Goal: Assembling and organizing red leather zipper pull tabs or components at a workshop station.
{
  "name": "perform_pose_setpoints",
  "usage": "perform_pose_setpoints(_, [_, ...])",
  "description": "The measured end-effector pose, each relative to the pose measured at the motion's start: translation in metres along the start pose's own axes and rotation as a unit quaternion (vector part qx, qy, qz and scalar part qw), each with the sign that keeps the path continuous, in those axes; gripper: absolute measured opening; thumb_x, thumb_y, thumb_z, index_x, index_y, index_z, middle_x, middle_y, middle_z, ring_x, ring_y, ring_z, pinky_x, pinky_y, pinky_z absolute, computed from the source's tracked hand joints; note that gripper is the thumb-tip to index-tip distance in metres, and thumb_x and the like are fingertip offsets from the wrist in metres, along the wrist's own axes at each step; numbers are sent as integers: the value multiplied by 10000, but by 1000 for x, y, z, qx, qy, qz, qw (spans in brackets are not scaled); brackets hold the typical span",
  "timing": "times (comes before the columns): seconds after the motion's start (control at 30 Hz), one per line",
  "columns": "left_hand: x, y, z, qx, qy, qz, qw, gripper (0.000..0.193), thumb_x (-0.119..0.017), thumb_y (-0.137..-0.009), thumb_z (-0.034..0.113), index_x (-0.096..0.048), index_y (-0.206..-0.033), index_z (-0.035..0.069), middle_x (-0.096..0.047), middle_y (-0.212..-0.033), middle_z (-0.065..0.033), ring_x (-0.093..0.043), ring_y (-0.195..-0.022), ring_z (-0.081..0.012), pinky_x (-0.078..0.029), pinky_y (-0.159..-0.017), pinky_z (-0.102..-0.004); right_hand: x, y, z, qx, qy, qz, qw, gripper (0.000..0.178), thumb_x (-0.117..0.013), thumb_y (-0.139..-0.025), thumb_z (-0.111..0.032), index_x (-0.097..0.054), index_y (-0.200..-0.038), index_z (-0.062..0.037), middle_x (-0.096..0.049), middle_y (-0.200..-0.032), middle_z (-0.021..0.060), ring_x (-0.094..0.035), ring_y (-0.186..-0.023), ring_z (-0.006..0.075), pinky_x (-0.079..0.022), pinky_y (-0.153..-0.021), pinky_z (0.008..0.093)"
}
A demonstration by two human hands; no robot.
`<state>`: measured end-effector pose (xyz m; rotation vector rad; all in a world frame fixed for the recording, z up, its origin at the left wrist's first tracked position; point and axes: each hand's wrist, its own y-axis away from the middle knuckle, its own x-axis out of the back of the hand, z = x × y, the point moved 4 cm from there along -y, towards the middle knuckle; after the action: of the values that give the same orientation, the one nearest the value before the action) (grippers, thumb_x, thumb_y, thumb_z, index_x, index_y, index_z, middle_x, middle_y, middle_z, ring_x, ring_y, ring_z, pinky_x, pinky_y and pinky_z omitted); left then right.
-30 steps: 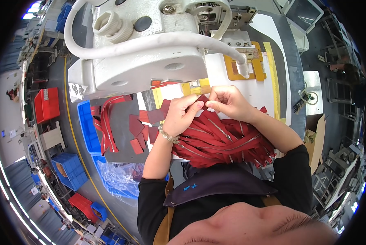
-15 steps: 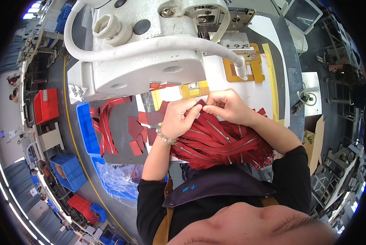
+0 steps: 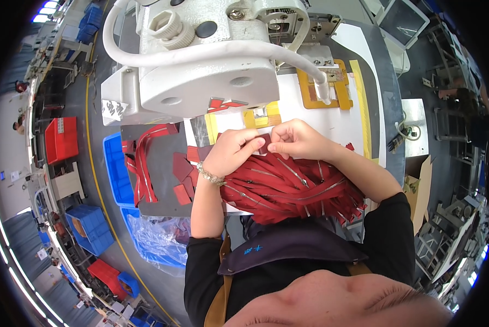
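A worker pinched a small dark red patch (image 3: 264, 144) between two bare hands at a workshop desk (image 3: 161, 158), the patch at the centre of the dial and twelve o'clock toward the top of the view. The left hand (image 3: 231, 151), a beaded bracelet (image 3: 209, 174) at its wrist, came in from nine o'clock, its grip closed with the thumb on the patch's near edge. The right hand (image 3: 299, 140) reached in from three o'clock, its grip drawn together, thumb at the patch's opposite edge and fingers curled; the fingertips behind were hidden.

A thick bundle of red zippers (image 3: 299, 191) with silver-coloured teeth lay heaped at five o'clock, just below the hands and close to the worker's dark apron (image 3: 293, 248). Loose red patches (image 3: 183, 170) overlapped on the desk at eight o'clock, and more red zippers (image 3: 142, 169) hung in a curve near nine, beside a blue bin (image 3: 118, 169). Clear plastic (image 3: 160, 237) bunched over blue at between seven and eight.

A white machine (image 3: 212, 76) loomed at eleven o'clock. An orange-yellow frame (image 3: 304, 98) rested on a white sheet (image 3: 340, 131) toward two, with a strip of yellow tape (image 3: 361, 103) farther out.
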<state>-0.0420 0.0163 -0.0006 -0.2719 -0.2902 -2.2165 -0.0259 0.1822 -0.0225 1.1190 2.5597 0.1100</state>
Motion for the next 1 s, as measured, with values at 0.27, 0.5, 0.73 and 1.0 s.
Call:
perform_pose_setpoints(0.27, [5,-2,1,-58,-152,250,955,128,-720,-797,132,-669,-851,27,-607,-724,-62,-579,-623,-169,-458,-551,-304,32,-27,-11,-52,16,108,993,234,-646,-885,-187,-580,-719,-35,-535,-556,12,-418,-424,44,-289,-382,217])
perform_pose_setpoints(0.5, [-2,-1,2,-129,-299,253,911,215,-719,-758,80,-708,-968,37,-614,-889,-76,-583,-817,-238,-479,-726,-339,39,-40,-16,-113,61,137,982,195,-647,-848,-168,-604,-729,-20,-578,-590,40,-480,-428,81,-339,-384,230])
perform_pose_setpoints(0.73, [-9,-1,3,-134,-360,258,887,217,-699,-754,54,-708,-970,40,-607,-920,-65,-581,-823,-234,-469,-733,-360,38,-41,-21,-112,140,156,971,200,-644,-842,-167,-616,-740,2,-602,-600,58,-529,-456,102,-397,-405,247])
perform_pose_setpoints(1.0, [-17,-2,1,-123,-459,247,844,250,-707,-746,143,-687,-990,95,-594,-1011,-1,-554,-918,-203,-420,-756,-353,44,-42,-29,-67,277,152,946,226,-688,-802,-184,-614,-696,2,-609,-589,76,-543,-464,109,-427,-417,258])
